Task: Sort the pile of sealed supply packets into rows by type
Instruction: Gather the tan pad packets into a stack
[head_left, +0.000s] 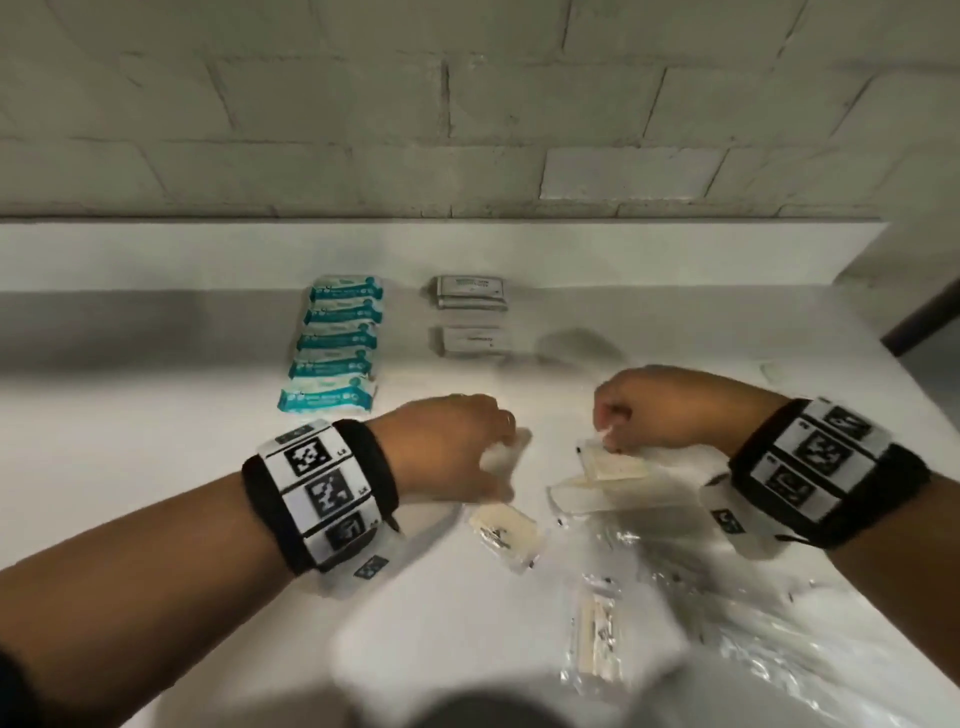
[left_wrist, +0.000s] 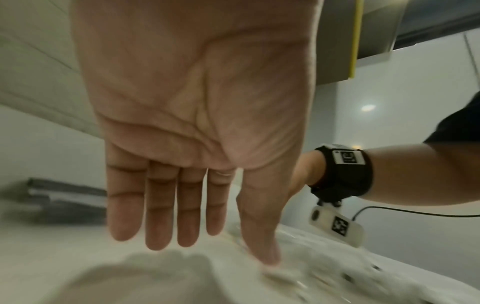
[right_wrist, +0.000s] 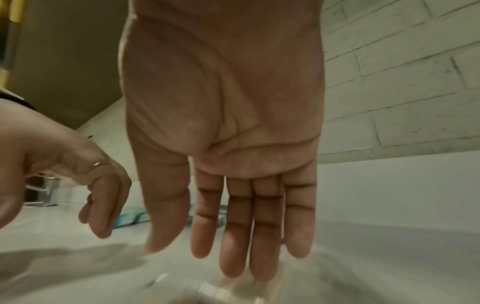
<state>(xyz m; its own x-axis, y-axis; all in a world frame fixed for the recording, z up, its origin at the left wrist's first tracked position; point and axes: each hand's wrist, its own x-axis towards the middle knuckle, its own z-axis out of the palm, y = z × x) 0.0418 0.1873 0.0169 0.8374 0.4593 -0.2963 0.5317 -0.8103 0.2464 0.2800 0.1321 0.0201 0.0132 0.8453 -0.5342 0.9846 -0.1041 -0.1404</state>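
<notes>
We see a white counter (head_left: 156, 467) set against a brick wall (head_left: 467, 104). At the counter's twelve o'clock lie two sorted columns: five teal packets (head_left: 335, 345) and, just right of them, grey packets (head_left: 470, 314). At five o'clock sits the loose pile of clear packets (head_left: 649, 545), blurred. Our left hand (head_left: 452, 441) hangs at the pile's ten o'clock edge; the wrist view shows its fingers (left_wrist: 158, 209) straight and together, the thumb tip touching a packet. Our right hand (head_left: 670, 408) is over the pile's twelve o'clock edge, fingers (right_wrist: 265, 236) straight and side by side, tips just above the plastic.
</notes>
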